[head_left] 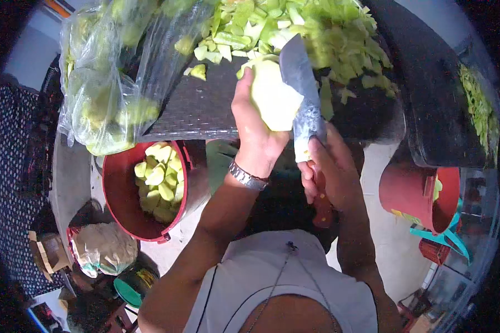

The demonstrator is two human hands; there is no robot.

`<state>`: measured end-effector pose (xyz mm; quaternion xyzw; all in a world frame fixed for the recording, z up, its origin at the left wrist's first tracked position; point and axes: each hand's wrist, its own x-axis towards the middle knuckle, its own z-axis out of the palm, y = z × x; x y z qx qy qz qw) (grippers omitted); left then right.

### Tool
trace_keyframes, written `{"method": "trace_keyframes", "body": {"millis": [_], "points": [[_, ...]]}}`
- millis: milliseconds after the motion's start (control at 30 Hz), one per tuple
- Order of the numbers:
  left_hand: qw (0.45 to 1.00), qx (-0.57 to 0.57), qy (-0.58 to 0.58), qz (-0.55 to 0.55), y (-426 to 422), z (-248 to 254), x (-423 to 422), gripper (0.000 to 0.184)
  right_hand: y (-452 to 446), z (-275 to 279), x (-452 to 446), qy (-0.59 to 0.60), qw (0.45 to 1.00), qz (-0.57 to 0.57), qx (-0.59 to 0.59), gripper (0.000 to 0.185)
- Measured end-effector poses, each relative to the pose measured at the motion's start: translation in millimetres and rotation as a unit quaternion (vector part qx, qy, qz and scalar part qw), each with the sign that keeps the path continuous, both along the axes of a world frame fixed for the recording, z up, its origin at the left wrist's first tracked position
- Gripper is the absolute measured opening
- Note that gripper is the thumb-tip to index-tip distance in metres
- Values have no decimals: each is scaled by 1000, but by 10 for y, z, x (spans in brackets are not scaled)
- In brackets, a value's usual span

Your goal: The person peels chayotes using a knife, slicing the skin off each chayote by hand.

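In the head view my left hand [256, 125] is wrapped round a large peeled pale-green fruit [272, 100], its thumb along the left side. The fruit is overexposed, so its exact kind cannot be made out. My right hand [334, 169] grips the reddish-brown handle of a broad kitchen knife [303, 77], blade pointing up and away. The blade lies against or just beside the fruit's right side, smeared with wet residue. Beyond both hands, green peelings [255, 28] are heaped on the dark tabletop [205, 105].
A clear plastic bag [108, 83] of green fruit hangs over the table's left edge. Below stands a red bucket [114, 188] with peeled pieces [161, 177]. Another red bucket [408, 191] is at right. A filled sack [105, 247] sits on the floor at left.
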<state>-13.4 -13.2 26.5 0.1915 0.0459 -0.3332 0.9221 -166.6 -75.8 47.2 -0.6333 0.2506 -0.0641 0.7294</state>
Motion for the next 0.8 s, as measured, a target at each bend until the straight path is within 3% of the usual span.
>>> {"method": "trace_keyframes", "body": {"millis": [133,267,300,400,533,633,733,800], "points": [[991,-110,-17,-70,86,80,-10,51,-30,-91,10,-20,952,-73,-297,26],[996,-43,-55,-53,44,63,80,56,-304,22,106,3,892,-10,-452,34],[997,-4,-79,-14,-35,36,97,53,-254,103,109,38,887,6,-461,38],[994,-81,-67,-40,-41,-37,65,53,-123,215,128,57,875,88,-472,54],[989,-121,-77,-45,-51,-172,83,57,-107,45,120,7,851,107,-514,51],[989,-117,-76,-46,-54,-198,88,58,-76,-49,113,-25,845,84,-527,28],[992,-98,-68,-30,-72,-117,38,55,-86,-33,118,3,844,97,-528,27],[994,-85,-60,-19,-73,-75,-6,55,-116,-68,146,-9,844,100,-527,40]]}}
